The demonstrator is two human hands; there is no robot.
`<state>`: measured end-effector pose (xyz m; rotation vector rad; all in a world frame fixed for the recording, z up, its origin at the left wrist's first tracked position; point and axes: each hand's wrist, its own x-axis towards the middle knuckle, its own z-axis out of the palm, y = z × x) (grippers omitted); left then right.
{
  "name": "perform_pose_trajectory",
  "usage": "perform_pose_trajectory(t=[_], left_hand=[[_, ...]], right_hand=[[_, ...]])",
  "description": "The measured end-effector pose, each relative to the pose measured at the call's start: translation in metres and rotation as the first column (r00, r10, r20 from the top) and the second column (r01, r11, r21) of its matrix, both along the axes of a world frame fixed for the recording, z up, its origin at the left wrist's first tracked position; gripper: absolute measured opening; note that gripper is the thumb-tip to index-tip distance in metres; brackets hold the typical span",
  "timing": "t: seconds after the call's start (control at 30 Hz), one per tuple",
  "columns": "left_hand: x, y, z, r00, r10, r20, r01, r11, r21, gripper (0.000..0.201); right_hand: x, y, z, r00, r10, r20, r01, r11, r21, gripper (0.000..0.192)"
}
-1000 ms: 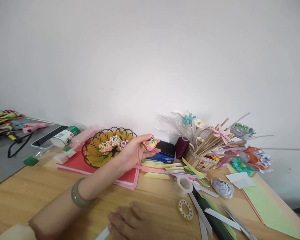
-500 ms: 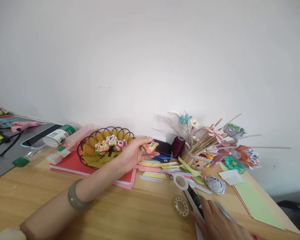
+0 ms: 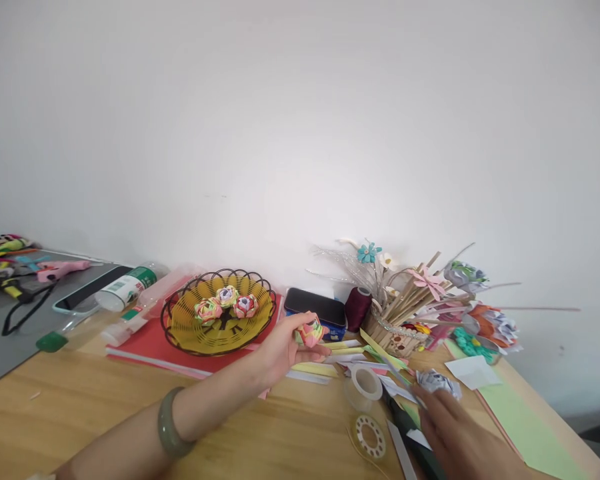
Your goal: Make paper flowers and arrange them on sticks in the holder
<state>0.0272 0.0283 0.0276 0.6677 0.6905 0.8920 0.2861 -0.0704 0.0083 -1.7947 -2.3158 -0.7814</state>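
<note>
Your left hand [image 3: 280, 347] grips a paper flower [image 3: 311, 332], frame centre.
Right hand [image 3: 460, 433] lower right, grip loose over paper strips [image 3: 405, 393]; tape roll [image 3: 364, 385] between hands, yellow basket [image 3: 220, 321] on tabletop [image 3: 80, 400] behind.

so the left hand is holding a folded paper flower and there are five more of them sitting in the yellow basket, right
Not quite. The head view shows three paper flowers in the yellow basket, not five. The rest holds: the left hand does hold a folded paper flower.
</note>
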Motion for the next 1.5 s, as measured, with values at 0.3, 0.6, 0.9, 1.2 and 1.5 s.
perform_pose_trajectory(t=[0.3, 0.6, 0.9, 1.2, 1.5], left_hand=[[0.002, -0.005, 0.009, 0.996, -0.008, 0.094, 0.007, 1.000, 0.008, 0.029], [0.004, -0.012, 0.013, 0.976, -0.093, 0.199, 0.057, 0.982, 0.180, 0.035], [0.011, -0.019, 0.007, 0.973, -0.180, 0.143, 0.158, 0.975, 0.155, 0.051], [0.010, -0.016, 0.005, 0.956, -0.265, -0.126, 0.282, 0.947, 0.150, 0.048], [-0.101, 0.028, 0.054, 0.219, 0.601, -0.769, 0.385, 0.671, 0.634, 0.036]], right_hand=[[-0.073, 0.054, 0.046, 0.977, 0.095, -0.189, -0.096, 0.995, 0.003, 0.029], [-0.091, 0.049, 0.067, 0.570, 0.171, -0.804, -0.325, 0.945, -0.030, 0.020], [-0.079, 0.063, 0.057, 0.595, 0.195, -0.780, -0.404, 0.911, -0.080, 0.023], [-0.079, 0.062, 0.036, 0.755, 0.205, -0.623, -0.422, 0.879, -0.222, 0.048], [-0.082, 0.058, 0.023, 0.819, 0.215, -0.533, -0.446, 0.823, -0.352, 0.056]])
